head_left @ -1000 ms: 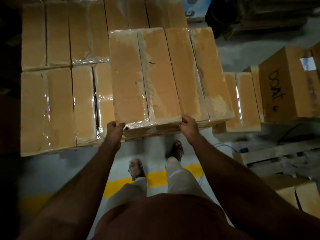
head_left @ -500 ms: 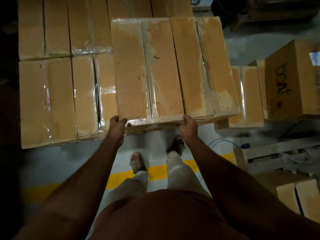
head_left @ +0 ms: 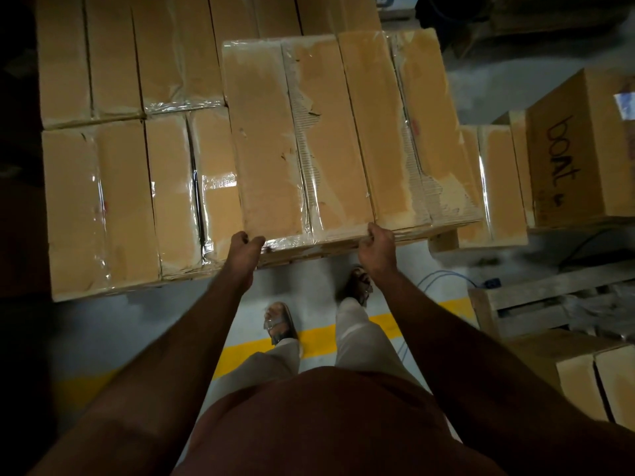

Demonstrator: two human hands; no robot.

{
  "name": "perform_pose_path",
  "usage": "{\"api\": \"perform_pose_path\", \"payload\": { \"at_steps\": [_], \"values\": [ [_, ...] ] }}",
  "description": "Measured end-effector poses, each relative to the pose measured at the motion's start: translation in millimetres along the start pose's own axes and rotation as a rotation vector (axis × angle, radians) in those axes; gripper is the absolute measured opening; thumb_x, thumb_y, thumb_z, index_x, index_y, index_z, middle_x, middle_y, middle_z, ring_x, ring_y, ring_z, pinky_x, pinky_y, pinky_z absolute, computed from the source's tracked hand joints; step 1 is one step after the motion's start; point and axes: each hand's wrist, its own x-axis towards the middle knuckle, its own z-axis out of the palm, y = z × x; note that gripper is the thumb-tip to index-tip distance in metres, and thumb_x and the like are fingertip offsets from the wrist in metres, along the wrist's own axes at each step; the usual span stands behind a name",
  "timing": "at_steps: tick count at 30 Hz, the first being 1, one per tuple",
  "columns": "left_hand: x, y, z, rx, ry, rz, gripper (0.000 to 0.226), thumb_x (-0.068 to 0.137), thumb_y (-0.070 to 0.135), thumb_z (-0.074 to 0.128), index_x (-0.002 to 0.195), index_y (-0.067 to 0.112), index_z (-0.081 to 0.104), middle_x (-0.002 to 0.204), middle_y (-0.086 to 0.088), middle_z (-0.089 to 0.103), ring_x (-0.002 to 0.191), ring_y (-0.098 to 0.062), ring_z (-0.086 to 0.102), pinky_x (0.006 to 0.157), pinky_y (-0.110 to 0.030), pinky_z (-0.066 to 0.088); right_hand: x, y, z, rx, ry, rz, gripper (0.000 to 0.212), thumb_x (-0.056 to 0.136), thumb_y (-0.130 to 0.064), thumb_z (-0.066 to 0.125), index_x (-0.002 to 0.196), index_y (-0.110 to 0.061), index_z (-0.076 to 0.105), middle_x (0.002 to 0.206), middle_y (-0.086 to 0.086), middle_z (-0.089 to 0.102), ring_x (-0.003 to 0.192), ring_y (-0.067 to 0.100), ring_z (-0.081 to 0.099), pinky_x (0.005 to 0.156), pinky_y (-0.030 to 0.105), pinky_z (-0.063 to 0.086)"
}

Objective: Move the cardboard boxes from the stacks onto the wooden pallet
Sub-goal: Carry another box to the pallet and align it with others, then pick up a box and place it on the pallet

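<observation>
A long taped cardboard box [head_left: 299, 139] lies on top of the stack, side by side with a second box [head_left: 409, 132] to its right. My left hand [head_left: 244, 250] grips the near left corner of the long box. My right hand [head_left: 378, 245] grips its near right corner. The box's near end juts past the stack edge above my feet. Lower taped boxes of the stack [head_left: 113, 207] spread out to the left and behind. A wooden pallet [head_left: 536, 300] shows at the right, partly covered.
A box marked "boat" [head_left: 580, 156] stands at the right, with a lower box [head_left: 494, 187] beside it. More boxes [head_left: 598, 383] sit at the lower right. A yellow floor line [head_left: 319, 338] and a blue cable [head_left: 436, 280] cross the grey floor by my feet.
The gripped box has slid toward me, its near end now farther past the stack edge. Both hands keep their hold on its near corners. My feet have shifted a little.
</observation>
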Motion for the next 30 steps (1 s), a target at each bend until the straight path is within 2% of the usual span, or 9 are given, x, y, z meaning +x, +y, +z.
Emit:
{"api": "perform_pose_path", "payload": {
  "at_steps": [2, 4, 6, 9, 11, 16, 19, 24, 30],
  "values": [
    [-4, 3, 0, 0.002, -0.009, -0.005, 0.048, 0.093, 0.018, 0.06, 0.134, -0.004, 0.047, 0.131, -0.032, 0.055, 0.088, -0.027, 0.055, 0.062, -0.031, 0.044, 0, 0, -1, -0.02, -0.035, -0.021, 0.047, 0.091, -0.006, 0.055, 0.137, 0.0, 0.052, 0.135, 0.023, 0.045, 0.12, 0.037, 0.052, 0.1, 0.03, 0.041],
    [-6, 6, 0, 0.039, -0.008, -0.002, 0.046, 0.095, 0.018, 0.059, 0.133, -0.004, 0.047, 0.12, -0.027, 0.059, 0.076, -0.017, 0.049, 0.057, -0.026, 0.037, -2, -4, -4, 0.034, -0.001, -0.031, 0.048, 0.09, -0.007, 0.059, 0.138, -0.002, 0.053, 0.133, 0.02, 0.048, 0.117, 0.033, 0.056, 0.1, 0.034, 0.046],
    [-10, 13, 0, 0.076, 0.005, 0.025, 0.048, 0.096, 0.018, 0.058, 0.137, -0.004, 0.045, 0.114, -0.016, 0.056, 0.084, -0.019, 0.053, 0.063, -0.027, 0.039, -7, -14, -8, 0.132, 0.075, -0.053, 0.047, 0.092, -0.007, 0.059, 0.138, -0.003, 0.053, 0.133, 0.017, 0.049, 0.115, 0.029, 0.057, 0.1, 0.034, 0.045],
    [-19, 30, -6, 0.089, 0.026, 0.087, 0.061, 0.097, 0.019, 0.057, 0.151, 0.002, 0.033, 0.143, -0.012, 0.046, 0.124, -0.03, 0.051, 0.089, -0.029, 0.041, -13, -28, -10, 0.216, 0.124, -0.124, 0.042, 0.093, -0.009, 0.061, 0.135, -0.005, 0.056, 0.133, 0.015, 0.05, 0.115, 0.027, 0.058, 0.101, 0.038, 0.048],
    [-25, 39, -9, 0.097, 0.024, 0.134, 0.062, 0.098, 0.02, 0.057, 0.152, 0.005, 0.031, 0.154, -0.014, 0.038, 0.133, -0.03, 0.047, 0.097, -0.03, 0.039, -18, -31, -11, 0.222, 0.138, -0.144, 0.039, 0.093, -0.01, 0.061, 0.132, -0.005, 0.058, 0.131, 0.014, 0.052, 0.113, 0.025, 0.058, 0.098, 0.036, 0.048],
    [-55, 53, -15, 0.143, -0.104, 0.296, 0.056, 0.101, 0.016, 0.053, 0.152, 0.005, 0.032, 0.157, -0.014, 0.036, 0.14, -0.027, 0.039, 0.104, -0.032, 0.037, -37, -40, -19, 0.293, 0.215, -0.149, 0.032, 0.093, -0.006, 0.061, 0.125, -0.002, 0.063, 0.119, 0.012, 0.065, 0.106, 0.02, 0.06, 0.092, 0.026, 0.046],
    [-76, 74, -10, 0.147, -0.153, 0.41, 0.051, 0.1, 0.015, 0.055, 0.148, 0.005, 0.039, 0.147, -0.013, 0.048, 0.13, -0.023, 0.048, 0.104, -0.031, 0.038, -45, -54, -34, 0.357, 0.235, -0.209, 0.026, 0.093, -0.006, 0.061, 0.118, -0.003, 0.067, 0.11, 0.01, 0.069, 0.097, 0.019, 0.062, 0.087, 0.027, 0.049],
    [-112, 122, 21, 0.166, -0.251, 0.567, 0.036, 0.101, 0.015, 0.055, 0.136, 0.005, 0.053, 0.131, -0.01, 0.06, 0.118, -0.019, 0.056, 0.099, -0.031, 0.044, -44, -64, -78, 0.362, 0.22, -0.258, 0.012, 0.094, -0.009, 0.059, 0.092, -0.017, 0.067, 0.083, 0.001, 0.068, 0.082, 0.021, 0.064, 0.075, 0.029, 0.05],
    [-148, 154, 84, 0.149, -0.295, 0.653, 0.027, 0.102, 0.02, 0.053, 0.127, 0.012, 0.057, 0.127, -0.01, 0.063, 0.12, -0.024, 0.057, 0.107, -0.043, 0.045, -42, -39, -151, 0.358, 0.279, -0.378, 0.012, 0.095, -0.011, 0.059, 0.085, -0.015, 0.066, 0.072, -0.001, 0.062, 0.072, 0.018, 0.06, 0.068, 0.029, 0.046]
  ]
}}
